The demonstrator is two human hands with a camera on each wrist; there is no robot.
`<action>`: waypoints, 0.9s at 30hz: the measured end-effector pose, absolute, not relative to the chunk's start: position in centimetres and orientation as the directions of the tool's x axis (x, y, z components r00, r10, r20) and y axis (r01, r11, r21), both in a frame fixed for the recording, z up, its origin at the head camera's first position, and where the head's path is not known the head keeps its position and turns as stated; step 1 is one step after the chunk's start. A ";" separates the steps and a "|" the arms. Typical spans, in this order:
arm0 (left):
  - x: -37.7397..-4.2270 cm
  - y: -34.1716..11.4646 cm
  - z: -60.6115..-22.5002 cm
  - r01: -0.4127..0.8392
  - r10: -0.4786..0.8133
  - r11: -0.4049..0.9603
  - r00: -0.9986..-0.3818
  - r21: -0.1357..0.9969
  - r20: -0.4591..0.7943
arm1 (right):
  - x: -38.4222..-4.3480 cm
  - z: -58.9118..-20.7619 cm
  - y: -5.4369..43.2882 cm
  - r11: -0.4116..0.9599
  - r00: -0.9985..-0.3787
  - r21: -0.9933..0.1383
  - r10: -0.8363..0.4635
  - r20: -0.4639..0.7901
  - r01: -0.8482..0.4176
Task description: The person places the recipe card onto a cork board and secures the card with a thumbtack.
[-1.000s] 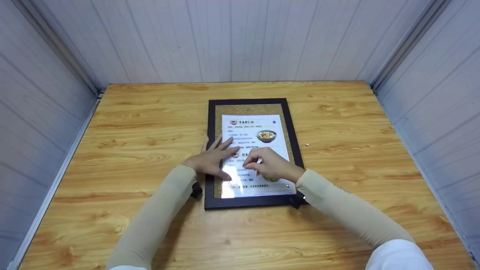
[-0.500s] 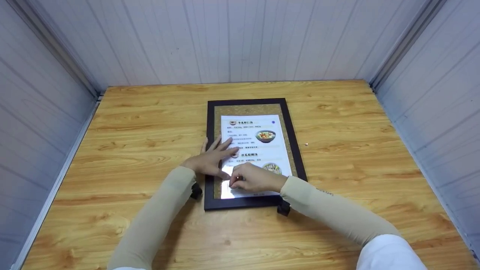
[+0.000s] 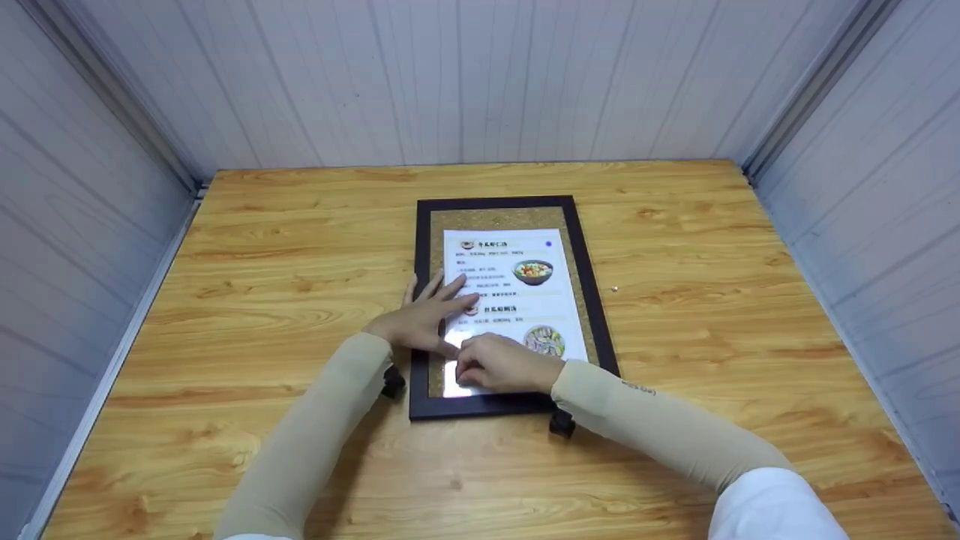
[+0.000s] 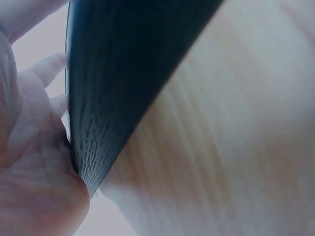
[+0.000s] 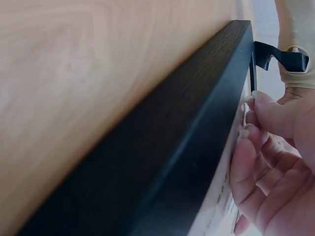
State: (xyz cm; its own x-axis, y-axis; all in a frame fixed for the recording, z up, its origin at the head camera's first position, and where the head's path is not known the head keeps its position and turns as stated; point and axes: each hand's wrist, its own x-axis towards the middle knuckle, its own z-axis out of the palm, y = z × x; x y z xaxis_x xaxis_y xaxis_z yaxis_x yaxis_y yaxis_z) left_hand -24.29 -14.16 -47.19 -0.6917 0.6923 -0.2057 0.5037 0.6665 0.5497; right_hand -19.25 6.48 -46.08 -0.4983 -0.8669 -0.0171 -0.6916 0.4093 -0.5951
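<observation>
A printed recipe sheet (image 3: 517, 289) lies on a cork board (image 3: 495, 217) with a black frame (image 3: 487, 406). My left hand (image 3: 427, 319) rests with spread fingers across the frame's left side and the sheet; in the left wrist view the palm (image 4: 34, 162) lies against the frame's edge. My right hand (image 3: 506, 364) is at the sheet's lower left, its fingers curled down to the paper. In the right wrist view its thumb (image 5: 268, 113) and forefinger pinch a small pale thumbtack (image 5: 248, 99), mostly hidden. A blue dot-like pin (image 3: 548, 244) marks the sheet's upper right corner.
A small shiny tack (image 3: 614, 289) lies on the wooden table (image 3: 712, 315) right of the frame. Pale panel walls (image 3: 480, 82) close in the back and both sides. A black wrist camera (image 3: 562, 422) hangs below the right wrist, near the frame's bottom edge.
My right hand has moved from the middle of the sheet down and left to its lower left, where it presses closer to the paper. The left hand has stayed in place.
</observation>
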 end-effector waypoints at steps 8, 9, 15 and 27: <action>-24.3 -14.1 -47.2 0.500 0.686 0.677 -0.694 0.540 -0.217 | -19.2 -46.2 6.6 0.425 -0.536 -0.652 -0.843 -0.033 -0.628; -24.3 -14.1 -47.2 0.498 0.684 0.680 -0.695 0.538 -0.221 | -19.2 -46.2 6.6 0.425 -0.539 -0.659 -0.841 -0.036 -0.621; -24.2 -14.0 -47.2 0.496 0.678 0.686 -0.701 0.532 -0.221 | -19.1 -46.1 6.5 0.427 -0.539 -0.647 -0.842 -0.030 -0.632; -24.3 -14.1 -47.3 0.495 0.686 0.672 -0.697 0.551 -0.210 | -19.1 -46.2 6.4 0.383 -0.515 -0.622 -0.857 0.037 -0.683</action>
State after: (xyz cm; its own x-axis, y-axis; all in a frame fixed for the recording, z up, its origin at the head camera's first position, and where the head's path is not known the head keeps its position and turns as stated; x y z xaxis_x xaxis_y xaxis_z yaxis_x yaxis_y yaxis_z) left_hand -24.28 -14.06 -47.28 -0.6970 0.6858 -0.2096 0.4949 0.6716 0.5514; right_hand -19.08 6.39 -46.25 -0.5147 -0.8566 0.0373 -0.6829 0.3832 -0.6219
